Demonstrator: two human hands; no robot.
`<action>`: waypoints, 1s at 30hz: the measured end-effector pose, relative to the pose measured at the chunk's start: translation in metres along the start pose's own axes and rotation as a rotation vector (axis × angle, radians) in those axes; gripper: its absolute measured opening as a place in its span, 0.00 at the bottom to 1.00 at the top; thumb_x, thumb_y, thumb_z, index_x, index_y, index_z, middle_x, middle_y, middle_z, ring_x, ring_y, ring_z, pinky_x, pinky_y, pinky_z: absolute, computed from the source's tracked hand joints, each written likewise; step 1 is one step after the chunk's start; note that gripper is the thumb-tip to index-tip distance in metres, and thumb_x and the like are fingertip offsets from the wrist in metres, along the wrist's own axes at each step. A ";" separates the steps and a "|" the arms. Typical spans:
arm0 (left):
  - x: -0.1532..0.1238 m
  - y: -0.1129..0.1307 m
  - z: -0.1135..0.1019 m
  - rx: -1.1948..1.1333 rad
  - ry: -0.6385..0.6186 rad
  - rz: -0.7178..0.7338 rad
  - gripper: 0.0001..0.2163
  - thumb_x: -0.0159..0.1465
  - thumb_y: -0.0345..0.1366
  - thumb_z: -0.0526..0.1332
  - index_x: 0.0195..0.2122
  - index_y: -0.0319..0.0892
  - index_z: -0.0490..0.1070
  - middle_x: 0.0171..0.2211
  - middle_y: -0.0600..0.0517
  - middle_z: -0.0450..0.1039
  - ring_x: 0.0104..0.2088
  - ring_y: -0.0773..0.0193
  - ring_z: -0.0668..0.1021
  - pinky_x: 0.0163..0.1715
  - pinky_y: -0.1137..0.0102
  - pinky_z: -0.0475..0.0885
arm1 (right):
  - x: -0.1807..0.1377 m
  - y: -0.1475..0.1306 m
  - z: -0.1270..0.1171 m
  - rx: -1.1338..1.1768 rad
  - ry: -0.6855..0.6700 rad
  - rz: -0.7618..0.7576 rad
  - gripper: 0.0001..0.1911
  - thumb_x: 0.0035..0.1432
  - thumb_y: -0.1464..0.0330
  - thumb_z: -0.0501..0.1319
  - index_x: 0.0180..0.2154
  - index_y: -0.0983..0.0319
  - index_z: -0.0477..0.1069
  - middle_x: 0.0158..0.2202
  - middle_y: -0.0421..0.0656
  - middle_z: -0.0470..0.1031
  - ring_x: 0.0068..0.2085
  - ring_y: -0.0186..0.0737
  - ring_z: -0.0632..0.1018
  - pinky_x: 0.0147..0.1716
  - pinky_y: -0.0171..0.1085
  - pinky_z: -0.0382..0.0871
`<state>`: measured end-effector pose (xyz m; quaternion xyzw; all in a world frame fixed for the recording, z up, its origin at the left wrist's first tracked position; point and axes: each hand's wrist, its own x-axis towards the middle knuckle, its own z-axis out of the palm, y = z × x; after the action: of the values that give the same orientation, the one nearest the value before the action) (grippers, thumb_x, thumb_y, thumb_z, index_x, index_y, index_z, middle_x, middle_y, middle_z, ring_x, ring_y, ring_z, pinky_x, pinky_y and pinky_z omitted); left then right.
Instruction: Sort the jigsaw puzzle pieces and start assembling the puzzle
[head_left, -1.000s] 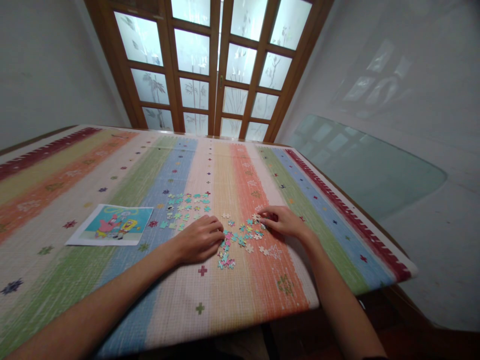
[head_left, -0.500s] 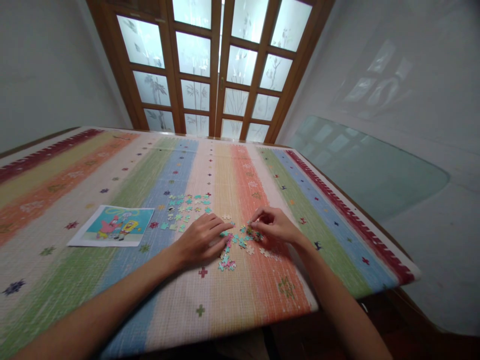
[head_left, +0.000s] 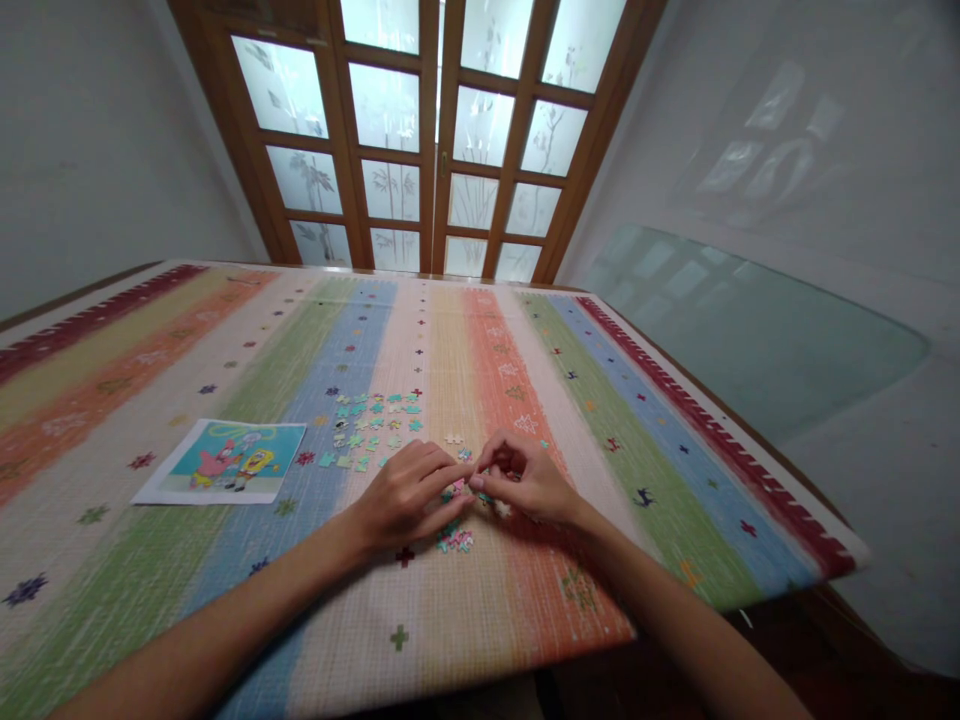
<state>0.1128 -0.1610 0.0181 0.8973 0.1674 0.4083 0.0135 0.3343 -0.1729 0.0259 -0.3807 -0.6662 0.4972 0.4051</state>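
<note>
My left hand (head_left: 416,490) rests over the near side of a loose pile of jigsaw puzzle pieces (head_left: 456,541), its fingers stretched out and apart. My right hand (head_left: 525,478) comes in from the right, thumb and forefinger pinched on what looks like a small puzzle piece, mostly hidden by the fingers. The fingertips of both hands meet above the pile. Pink and teal pieces show below and between the hands; others are covered. Beyond my left hand, several teal and green puzzle pieces (head_left: 375,438) lie spread in loose rows.
A printed picture sheet (head_left: 169,484) with cartoon figures lies to the left. Beneath everything is a striped tablecloth (head_left: 480,620). A lone pale piece (head_left: 454,439) lies just past the hands. Wooden glass-paned doors (head_left: 433,200) stand behind the table, with walls on both sides.
My right hand has moved left, from the pile's right side to the fingertips of my left hand. The left hand has shifted slightly nearer to me. The view has tilted a little.
</note>
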 end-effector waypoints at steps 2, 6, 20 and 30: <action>-0.001 -0.001 -0.002 -0.012 -0.002 -0.013 0.10 0.71 0.33 0.61 0.52 0.40 0.70 0.37 0.48 0.77 0.36 0.60 0.77 0.36 0.65 0.73 | 0.000 0.002 0.002 0.016 0.006 -0.007 0.19 0.55 0.54 0.72 0.33 0.60 0.69 0.22 0.34 0.69 0.20 0.28 0.66 0.20 0.31 0.58; -0.003 -0.003 -0.003 -0.062 -0.025 -0.036 0.11 0.70 0.32 0.62 0.52 0.40 0.71 0.37 0.48 0.77 0.36 0.60 0.76 0.35 0.65 0.73 | 0.001 0.005 0.004 0.027 0.011 -0.021 0.18 0.56 0.56 0.72 0.33 0.60 0.70 0.22 0.34 0.70 0.19 0.28 0.67 0.19 0.31 0.59; -0.001 0.001 -0.007 -0.185 -0.049 -0.069 0.10 0.67 0.25 0.59 0.48 0.41 0.70 0.36 0.48 0.77 0.36 0.61 0.77 0.35 0.66 0.74 | -0.001 0.014 0.007 0.025 -0.030 0.023 0.18 0.53 0.56 0.74 0.34 0.62 0.74 0.20 0.34 0.71 0.18 0.29 0.70 0.17 0.30 0.59; -0.010 -0.001 -0.017 -0.017 -0.095 -0.009 0.06 0.71 0.27 0.58 0.45 0.41 0.72 0.34 0.49 0.76 0.34 0.62 0.75 0.34 0.67 0.73 | -0.003 0.009 0.003 -0.118 -0.098 0.010 0.16 0.56 0.55 0.71 0.33 0.61 0.79 0.24 0.39 0.75 0.23 0.31 0.70 0.22 0.33 0.62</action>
<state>0.0937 -0.1650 0.0223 0.9147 0.1672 0.3667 0.0310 0.3332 -0.1745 0.0162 -0.3826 -0.7113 0.4771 0.3464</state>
